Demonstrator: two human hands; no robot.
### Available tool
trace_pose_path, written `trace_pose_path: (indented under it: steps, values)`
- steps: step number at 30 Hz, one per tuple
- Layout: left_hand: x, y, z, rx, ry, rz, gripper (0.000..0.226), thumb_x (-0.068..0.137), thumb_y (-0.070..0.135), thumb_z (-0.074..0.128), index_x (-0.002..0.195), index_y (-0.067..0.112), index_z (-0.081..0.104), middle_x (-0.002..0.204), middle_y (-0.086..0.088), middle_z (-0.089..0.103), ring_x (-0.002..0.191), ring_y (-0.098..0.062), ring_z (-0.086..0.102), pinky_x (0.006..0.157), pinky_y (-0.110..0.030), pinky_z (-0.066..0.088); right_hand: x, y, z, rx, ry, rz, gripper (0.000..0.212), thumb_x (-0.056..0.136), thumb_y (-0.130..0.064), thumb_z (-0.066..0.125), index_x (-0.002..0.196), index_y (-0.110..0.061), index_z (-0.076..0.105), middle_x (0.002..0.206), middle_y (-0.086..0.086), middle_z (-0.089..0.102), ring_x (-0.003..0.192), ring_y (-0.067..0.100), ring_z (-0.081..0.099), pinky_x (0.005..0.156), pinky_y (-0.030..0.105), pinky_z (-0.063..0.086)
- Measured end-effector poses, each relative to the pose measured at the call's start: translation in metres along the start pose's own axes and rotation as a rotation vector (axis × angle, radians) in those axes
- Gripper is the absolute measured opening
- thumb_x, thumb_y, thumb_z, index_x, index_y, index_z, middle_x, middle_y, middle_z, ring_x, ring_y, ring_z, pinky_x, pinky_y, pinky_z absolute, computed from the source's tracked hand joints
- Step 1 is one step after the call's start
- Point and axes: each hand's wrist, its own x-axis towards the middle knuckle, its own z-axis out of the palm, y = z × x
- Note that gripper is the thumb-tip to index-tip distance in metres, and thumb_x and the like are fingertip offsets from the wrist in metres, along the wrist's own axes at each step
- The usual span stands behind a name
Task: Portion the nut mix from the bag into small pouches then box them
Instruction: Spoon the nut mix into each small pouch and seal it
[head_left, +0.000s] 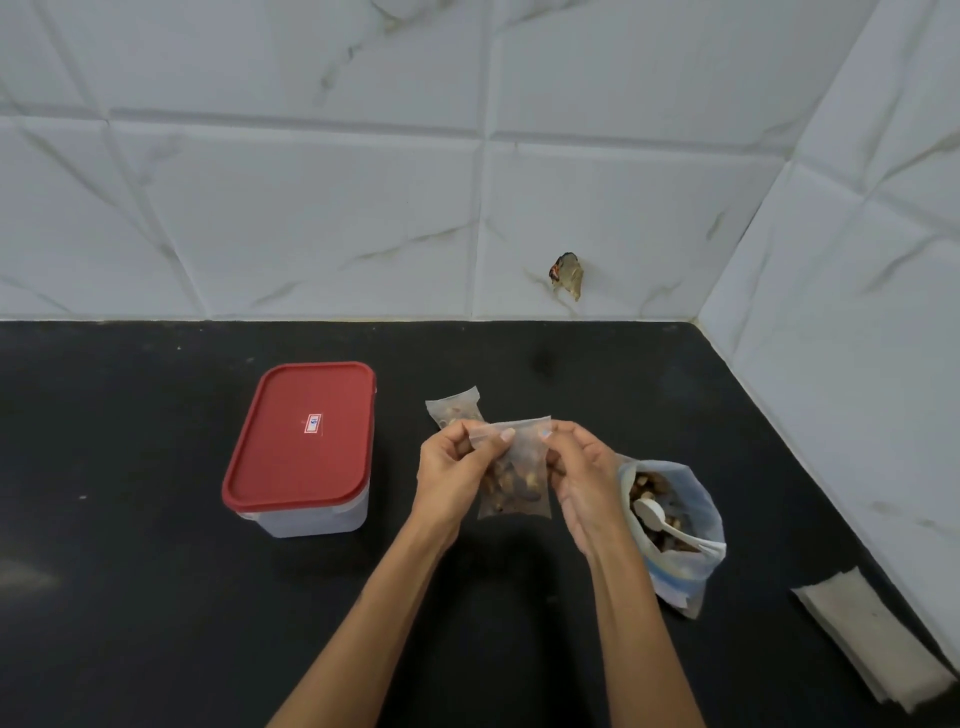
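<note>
Currently pinching top edge of filled pouch with both: left hand gripping left corner, right hand gripping right corner, pouch hanging upright above worktop, long axis running 12 to 6, mouth at 12. Probably sealing strip next. Lying behind at 11 from hands: second filled pouch. Sitting at 9: box, lid on. Standing at 3, nearer right hand: nut bag, open, spoon inside. Count: two pouches, one box, one bag, one spoon.
</note>
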Motion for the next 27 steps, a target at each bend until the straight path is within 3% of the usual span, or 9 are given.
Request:
trace_pose_path:
  steps: [4,8,14,17,22,27]
  values:
    - [0.005,0.000,0.002,0.007,-0.024,0.009,0.008,0.084,0.012,0.068,0.092,0.010,0.070,0.085,-0.007,0.074,0.083,-0.020,0.071,0.070,-0.027,0.056,0.009,0.001,-0.004,-0.024,-0.049,0.052,0.011,0.086,-0.006,0.062,0.094,-0.003,0.069,0.093,0.017,0.070,0.089,0.027,0.066,0.081,0.042,0.054]
    - [0.006,-0.004,0.004,-0.011,-0.035,-0.035,0.020,0.081,0.016,0.069,0.099,0.006,0.069,0.092,-0.010,0.074,0.090,-0.024,0.071,0.078,-0.033,0.057,0.015,0.002,-0.007,-0.098,-0.079,0.060,0.009,0.086,-0.005,0.063,0.084,-0.003,0.072,0.090,0.022,0.069,0.088,0.031,0.066,0.085,0.049,0.051]
    - [0.009,-0.014,0.002,0.042,-0.001,-0.060,0.008,0.085,0.013,0.068,0.089,0.011,0.074,0.089,-0.012,0.074,0.089,-0.025,0.071,0.085,-0.040,0.055,0.019,0.006,-0.011,-0.261,-0.117,-0.013,0.011,0.087,-0.006,0.062,0.083,-0.001,0.072,0.080,0.013,0.071,0.075,0.015,0.067,0.069,0.026,0.056]
    - [0.010,-0.018,0.001,0.068,0.025,-0.069,0.008,0.086,0.012,0.067,0.085,0.014,0.075,0.087,-0.010,0.075,0.088,-0.024,0.070,0.084,-0.039,0.054,0.018,0.010,-0.012,-0.284,-0.148,-0.036,0.012,0.087,-0.006,0.062,0.085,0.002,0.071,0.082,0.017,0.071,0.074,0.016,0.066,0.067,0.025,0.055]
    - [0.011,-0.022,-0.004,0.088,0.074,-0.082,0.008,0.085,0.008,0.068,0.085,0.010,0.076,0.086,-0.011,0.075,0.086,-0.022,0.071,0.078,-0.032,0.053,0.024,0.016,-0.016,-0.313,-0.165,-0.025,0.008,0.086,-0.008,0.066,0.086,-0.005,0.073,0.074,0.005,0.071,0.067,0.007,0.067,0.059,0.015,0.050]
    - [0.010,-0.027,-0.020,0.129,0.049,-0.111,0.015,0.090,0.007,0.061,0.087,0.007,0.076,0.086,-0.016,0.074,0.085,-0.026,0.070,0.082,-0.038,0.054,0.031,0.030,-0.019,-0.375,-0.203,-0.008,0.006,0.084,-0.012,0.068,0.084,-0.011,0.074,0.069,0.000,0.070,0.064,0.005,0.063,0.060,0.016,0.049]
